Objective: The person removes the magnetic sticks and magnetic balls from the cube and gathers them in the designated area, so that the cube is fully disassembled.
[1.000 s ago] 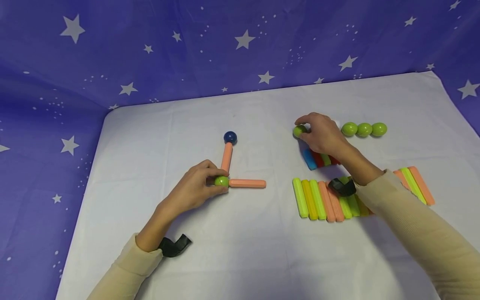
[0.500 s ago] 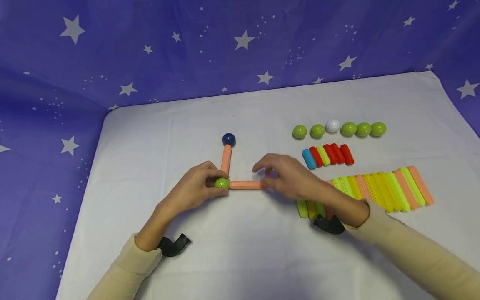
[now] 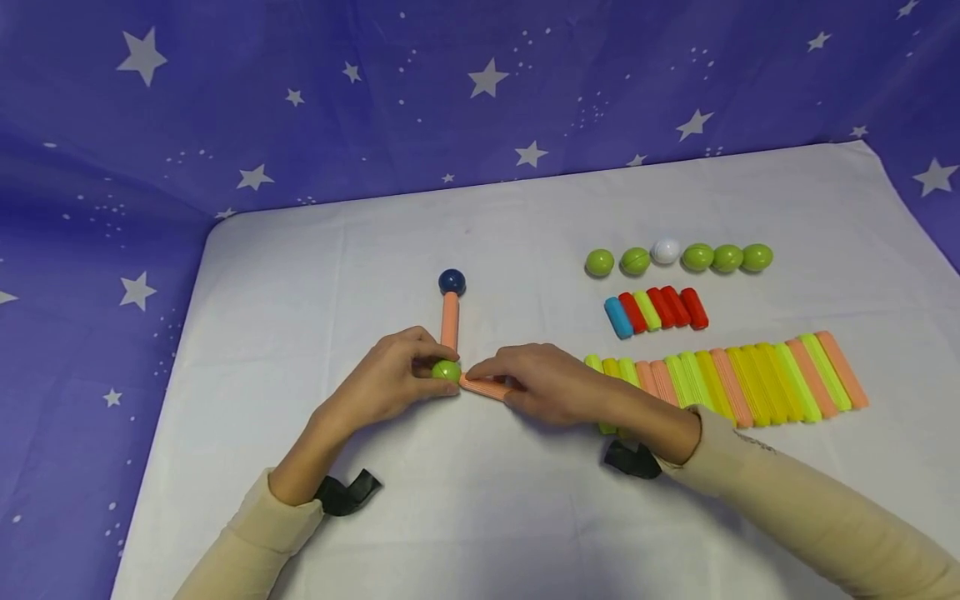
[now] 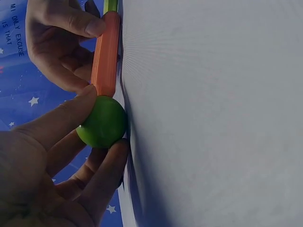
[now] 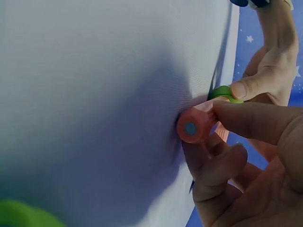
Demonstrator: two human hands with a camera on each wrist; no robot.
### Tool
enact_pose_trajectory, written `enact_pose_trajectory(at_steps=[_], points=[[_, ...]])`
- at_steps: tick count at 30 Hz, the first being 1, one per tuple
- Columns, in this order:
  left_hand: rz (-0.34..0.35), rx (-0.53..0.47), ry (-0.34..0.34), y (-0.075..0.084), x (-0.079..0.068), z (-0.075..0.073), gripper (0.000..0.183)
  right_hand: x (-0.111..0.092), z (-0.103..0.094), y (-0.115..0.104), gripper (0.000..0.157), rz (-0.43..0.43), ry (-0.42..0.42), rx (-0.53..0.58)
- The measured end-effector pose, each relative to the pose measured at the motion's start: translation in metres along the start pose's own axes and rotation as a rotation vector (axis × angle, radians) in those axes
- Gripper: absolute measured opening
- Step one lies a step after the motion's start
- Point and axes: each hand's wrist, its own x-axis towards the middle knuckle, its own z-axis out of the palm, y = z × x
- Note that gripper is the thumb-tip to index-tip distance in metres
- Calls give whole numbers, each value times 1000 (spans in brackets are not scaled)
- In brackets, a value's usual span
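My left hand (image 3: 393,371) pinches a green ball (image 3: 446,372) between thumb and fingers; the left wrist view shows the same green ball (image 4: 102,123) up close. Thumb and fingers of my right hand (image 3: 551,383) hold an orange rod (image 3: 486,387), whose one end touches the ball. In the right wrist view the orange rod (image 5: 194,124) shows a round grey spot on its near end. A second orange rod (image 3: 450,321) runs from the green ball towards the back, with a dark blue ball (image 3: 452,282) at its far end.
At the right lies a long row of yellow, lime and orange rods (image 3: 757,383), partly under my right forearm. Behind it are short red, blue and lime rods (image 3: 656,311). Farther back stand several green balls (image 3: 697,257) and a white ball (image 3: 665,251). A starry curtain (image 3: 487,83) hangs behind the table.
My right hand has come from the green balls at the back right to the orange rod and grips it. The rod's right end has swung towards me. The blue ball has shifted slightly left.
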Motion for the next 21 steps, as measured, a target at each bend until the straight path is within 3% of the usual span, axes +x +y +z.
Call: enact_pose_trajectory(at_steps=[6, 13, 17, 21], points=[[16, -9, -19, 0, 0, -1, 34, 4, -2, -4, 50, -7, -67, -24], [10, -14, -23, 0, 0, 0, 35, 2, -3, -3, 49, -19, -101, -69], [0, -24, -22, 0, -1, 0, 35, -4, -3, -2, 47, 32, -92, -81], [-5, -26, -19, 0, -1, 0, 35, -15, -5, 1, 49, 144, -80, -61]])
